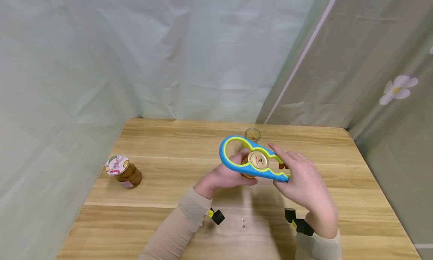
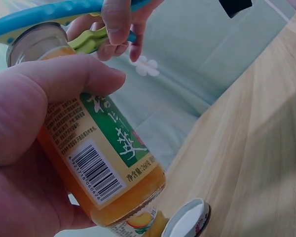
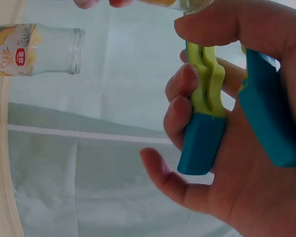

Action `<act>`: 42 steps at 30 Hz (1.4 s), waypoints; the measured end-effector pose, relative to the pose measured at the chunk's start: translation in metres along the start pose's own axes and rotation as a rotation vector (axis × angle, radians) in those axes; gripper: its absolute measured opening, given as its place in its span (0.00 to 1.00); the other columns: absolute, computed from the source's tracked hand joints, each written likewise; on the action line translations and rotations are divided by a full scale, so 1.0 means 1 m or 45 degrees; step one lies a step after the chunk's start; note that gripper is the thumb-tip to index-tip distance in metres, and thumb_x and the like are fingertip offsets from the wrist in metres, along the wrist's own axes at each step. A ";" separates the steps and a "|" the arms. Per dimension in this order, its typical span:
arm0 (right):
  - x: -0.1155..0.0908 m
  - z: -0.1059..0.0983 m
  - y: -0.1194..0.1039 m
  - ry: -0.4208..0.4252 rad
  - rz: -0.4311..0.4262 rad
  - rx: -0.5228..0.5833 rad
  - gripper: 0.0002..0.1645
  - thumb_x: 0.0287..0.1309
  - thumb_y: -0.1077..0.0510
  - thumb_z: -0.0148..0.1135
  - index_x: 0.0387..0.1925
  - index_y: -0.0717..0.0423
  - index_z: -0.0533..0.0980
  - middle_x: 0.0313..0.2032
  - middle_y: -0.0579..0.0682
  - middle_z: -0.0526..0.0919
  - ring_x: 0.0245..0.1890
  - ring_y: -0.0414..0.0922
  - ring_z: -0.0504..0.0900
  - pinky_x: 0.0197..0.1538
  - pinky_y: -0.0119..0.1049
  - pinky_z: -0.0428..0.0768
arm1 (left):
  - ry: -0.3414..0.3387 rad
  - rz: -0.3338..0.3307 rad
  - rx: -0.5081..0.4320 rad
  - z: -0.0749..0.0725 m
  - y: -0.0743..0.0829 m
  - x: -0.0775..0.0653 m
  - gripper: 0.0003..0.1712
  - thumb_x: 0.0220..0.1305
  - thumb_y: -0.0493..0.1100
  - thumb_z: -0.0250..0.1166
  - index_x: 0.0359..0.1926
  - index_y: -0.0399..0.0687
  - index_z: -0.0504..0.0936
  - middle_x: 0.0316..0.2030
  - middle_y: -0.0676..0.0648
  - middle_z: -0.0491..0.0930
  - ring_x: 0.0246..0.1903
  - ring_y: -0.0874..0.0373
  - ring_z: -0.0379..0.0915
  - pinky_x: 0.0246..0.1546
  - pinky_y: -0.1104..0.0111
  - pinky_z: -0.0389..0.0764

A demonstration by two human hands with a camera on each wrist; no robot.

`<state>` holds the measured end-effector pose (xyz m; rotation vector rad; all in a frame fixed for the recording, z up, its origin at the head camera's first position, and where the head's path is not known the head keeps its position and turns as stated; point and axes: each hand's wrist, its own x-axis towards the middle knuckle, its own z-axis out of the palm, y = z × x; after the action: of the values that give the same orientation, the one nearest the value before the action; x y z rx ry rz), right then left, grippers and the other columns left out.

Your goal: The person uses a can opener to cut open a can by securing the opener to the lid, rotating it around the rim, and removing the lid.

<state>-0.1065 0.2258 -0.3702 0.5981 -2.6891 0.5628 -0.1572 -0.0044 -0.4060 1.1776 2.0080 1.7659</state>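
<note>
A small glass bottle of orange drink (image 2: 106,158) with a green and cream label is gripped by my left hand (image 1: 230,176), thumb across its neck. The bottle's gold lid (image 1: 258,160) faces up in the head view. A blue and lime-green jar opener (image 1: 252,171) surrounds the lid, which sits in its middle notch. My right hand (image 1: 306,183) holds the opener's two handles near their ends, thumb on one and curled fingers at the other. In the right wrist view the handles stand apart.
An uncapped glass bottle (image 3: 52,49) with a peach label stands on the wooden table (image 1: 169,139) behind my hands. A fruit jar (image 1: 132,177) with a printed lid stands at the left. A white round lid-like piece (image 2: 187,219) lies low in the left wrist view. Curtains border the table.
</note>
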 end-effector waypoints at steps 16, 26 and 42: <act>-0.001 -0.001 -0.010 -0.102 0.096 -0.007 0.62 0.38 0.59 0.70 0.76 0.36 0.53 0.33 0.43 0.74 0.33 0.44 0.69 0.34 0.41 0.72 | -0.007 -0.020 0.017 -0.001 -0.005 -0.001 0.41 0.48 0.25 0.72 0.64 0.37 0.65 0.55 0.42 0.73 0.53 0.56 0.68 0.59 0.61 0.72; -0.007 -0.008 -0.007 -0.121 0.009 0.025 0.62 0.38 0.61 0.70 0.76 0.33 0.55 0.34 0.41 0.74 0.37 0.41 0.71 0.35 0.40 0.75 | -0.232 -0.031 -0.147 -0.001 -0.009 -0.003 0.37 0.54 0.26 0.71 0.63 0.38 0.66 0.49 0.45 0.74 0.50 0.60 0.68 0.60 0.62 0.71; -0.005 -0.001 -0.017 0.013 0.036 -0.081 0.59 0.35 0.61 0.69 0.74 0.42 0.60 0.29 0.41 0.72 0.29 0.43 0.67 0.32 0.40 0.71 | 0.019 -0.056 -0.074 0.004 -0.005 -0.002 0.34 0.49 0.23 0.69 0.56 0.42 0.66 0.44 0.46 0.72 0.44 0.57 0.68 0.47 0.68 0.73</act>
<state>-0.0942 0.2133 -0.3663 0.5388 -2.6985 0.4841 -0.1558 -0.0024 -0.4121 1.0975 1.9611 1.8041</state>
